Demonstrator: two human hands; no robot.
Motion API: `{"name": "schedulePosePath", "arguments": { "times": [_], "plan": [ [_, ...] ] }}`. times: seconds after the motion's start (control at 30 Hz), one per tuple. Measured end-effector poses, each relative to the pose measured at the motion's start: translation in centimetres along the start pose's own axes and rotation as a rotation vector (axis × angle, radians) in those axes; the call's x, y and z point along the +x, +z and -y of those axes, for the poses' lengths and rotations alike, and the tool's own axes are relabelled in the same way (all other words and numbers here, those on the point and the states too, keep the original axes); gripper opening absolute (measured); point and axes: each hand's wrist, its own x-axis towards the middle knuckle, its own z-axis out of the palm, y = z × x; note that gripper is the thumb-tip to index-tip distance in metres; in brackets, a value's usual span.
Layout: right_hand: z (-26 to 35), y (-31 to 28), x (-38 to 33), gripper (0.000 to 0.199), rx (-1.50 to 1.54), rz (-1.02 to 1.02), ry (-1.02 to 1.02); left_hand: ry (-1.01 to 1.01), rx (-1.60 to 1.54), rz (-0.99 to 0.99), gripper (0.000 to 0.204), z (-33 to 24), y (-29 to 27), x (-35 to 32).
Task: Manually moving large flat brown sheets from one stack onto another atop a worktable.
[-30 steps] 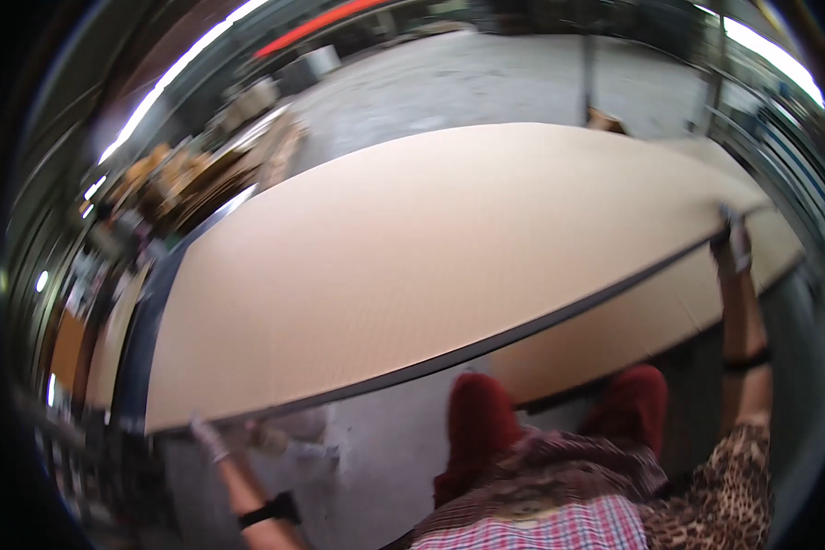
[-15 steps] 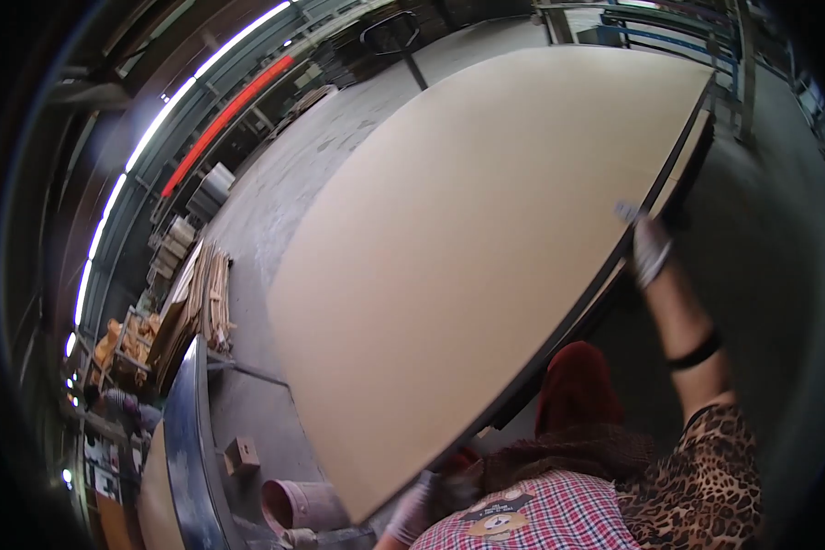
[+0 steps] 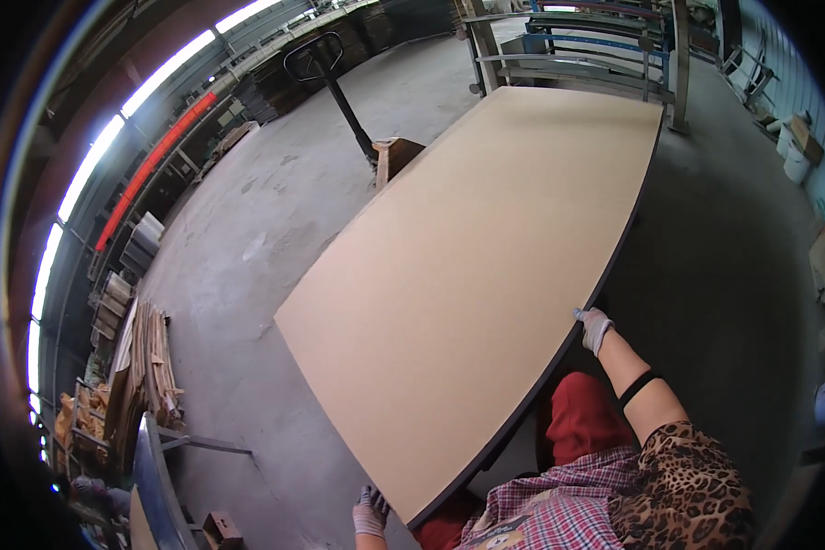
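A large tan board [image 3: 472, 275] with a dark long edge stretches from my body toward the far right. At that dark edge is my gloved right hand [image 3: 595, 331], its thumb over the rim and its other fingers hidden beneath. My gloved left hand [image 3: 370, 513] grips the short left side close to the near corner, with dark fingertips against the edge. What supports the board is mostly hidden under it.
A pallet jack handle [image 3: 344, 101] stands beyond the board, next to a brown wooden piece [image 3: 396, 158]. A metal rack [image 3: 577, 64] is just past the far end. Stacked flat sheets [image 3: 142, 367] and a blue-edged table [image 3: 154, 486] lie to the left.
The board's far end appears lower and farther off, uncovering the wooden piece beside the pallet jack. My right hand sits nearer along the edge; my left hand has gone round the corner to the short side.
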Motion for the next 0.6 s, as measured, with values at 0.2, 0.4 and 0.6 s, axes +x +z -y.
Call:
{"name": "schedulePosePath", "arguments": {
  "times": [0.2, 0.4, 0.6],
  "plan": [
    [2.7, 3.9, 4.1, 0.042, -0.408, 0.054, 0.132, 0.194, 0.393, 0.347, 0.031, -3.7, 5.0, 0.4],
    [3.7, 5.1, 8.6, 0.043, -0.593, 0.037, 0.127, 0.084, 0.429, 0.441, 0.032, -1.0, 6.1, 4.7],
    [-0.4, 1.3, 8.9, 0.043, -0.54, -0.013, -0.08, 0.128, 0.476, 0.108, 0.026, 6.2, 8.6, 4.3]
  ]
}}
